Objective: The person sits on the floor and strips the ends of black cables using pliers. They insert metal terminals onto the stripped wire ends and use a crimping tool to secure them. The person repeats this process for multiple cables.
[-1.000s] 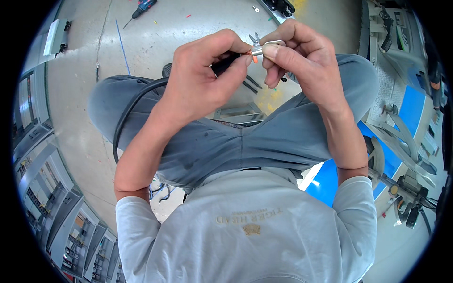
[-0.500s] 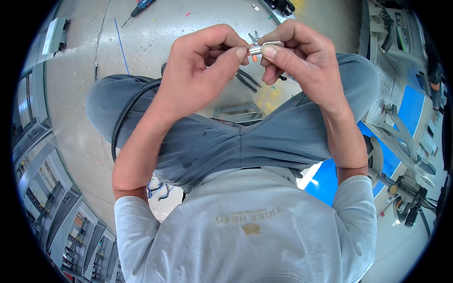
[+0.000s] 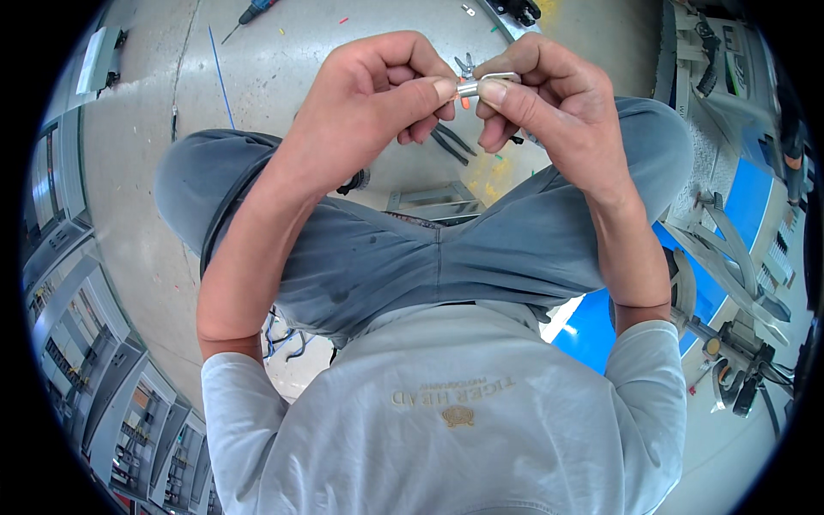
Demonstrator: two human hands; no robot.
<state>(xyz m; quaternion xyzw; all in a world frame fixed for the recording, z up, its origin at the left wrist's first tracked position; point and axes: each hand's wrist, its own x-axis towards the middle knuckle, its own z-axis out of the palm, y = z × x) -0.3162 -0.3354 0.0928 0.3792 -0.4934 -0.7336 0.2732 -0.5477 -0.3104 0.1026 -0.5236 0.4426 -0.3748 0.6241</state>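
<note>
Between my hands, above my lap, is a silver cable lug [image 3: 469, 88] with a round barrel and a flat end. My right hand [image 3: 554, 107] pinches its flat end between thumb and fingers. My left hand [image 3: 373, 107] is closed at the barrel's mouth, gripping the end of a black cable [image 3: 230, 202]. A trace of copper shows at the fingertips; how deep the strands sit in the barrel is hidden. The cable passes behind my left forearm and over my left thigh.
Beyond my hands, black-handled pliers [image 3: 452, 144] and an orange-handled cutting tool [image 3: 465, 64] lie on the floor. A drill [image 3: 256, 10], a blue wire [image 3: 221, 77] and a loose lug [image 3: 468, 10] lie farther off. Metal cabinets [image 3: 77, 335] line the left; a blue panel [image 3: 745, 202] is at right.
My left hand has shifted slightly up and right, its thumb now straighter along the lug's mouth. Less copper shows. The cable has dropped closer against my left forearm. My right hand barely moved.
</note>
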